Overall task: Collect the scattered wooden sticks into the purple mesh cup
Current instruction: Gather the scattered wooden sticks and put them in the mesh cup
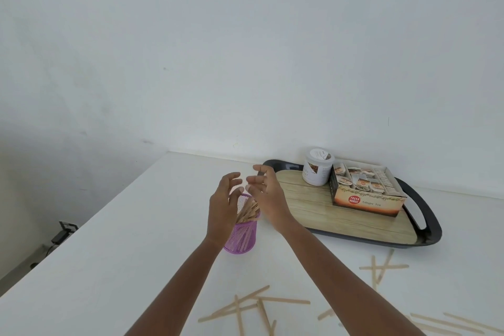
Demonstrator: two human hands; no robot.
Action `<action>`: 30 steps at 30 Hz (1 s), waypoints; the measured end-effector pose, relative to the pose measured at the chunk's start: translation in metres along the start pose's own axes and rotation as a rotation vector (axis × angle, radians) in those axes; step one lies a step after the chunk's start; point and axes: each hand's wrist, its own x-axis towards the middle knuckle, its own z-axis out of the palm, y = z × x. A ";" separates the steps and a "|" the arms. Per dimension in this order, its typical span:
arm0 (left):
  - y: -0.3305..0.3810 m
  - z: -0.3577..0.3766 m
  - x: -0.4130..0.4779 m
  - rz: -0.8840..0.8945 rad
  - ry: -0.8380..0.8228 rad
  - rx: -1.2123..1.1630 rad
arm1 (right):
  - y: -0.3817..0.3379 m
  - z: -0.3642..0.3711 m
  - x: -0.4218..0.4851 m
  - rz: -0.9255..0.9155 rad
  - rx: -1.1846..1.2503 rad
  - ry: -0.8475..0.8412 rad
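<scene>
The purple mesh cup [241, 237] stands upright on the white table with several wooden sticks [248, 211] leaning inside it. My left hand [222, 207] hovers over the cup's left side, fingers spread and holding nothing. My right hand [266, 192] is just above and right of the cup's mouth, fingers loosely spread and empty. More wooden sticks lie scattered on the table near me: one group [251, 307] between my forearms, another [381, 267] to the right, and a few [447, 323] at the lower right corner.
A dark tray [425, 229] with a wood-look surface sits to the right of the cup, carrying a white tub [317, 169] and an open ginger tea box [365, 194]. The table's left edge drops to the floor, where cables [61, 234] lie. A white wall stands behind.
</scene>
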 end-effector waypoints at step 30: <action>-0.006 0.096 -0.131 0.469 -0.602 0.683 | 0.108 -0.161 -0.100 -0.016 -0.773 0.058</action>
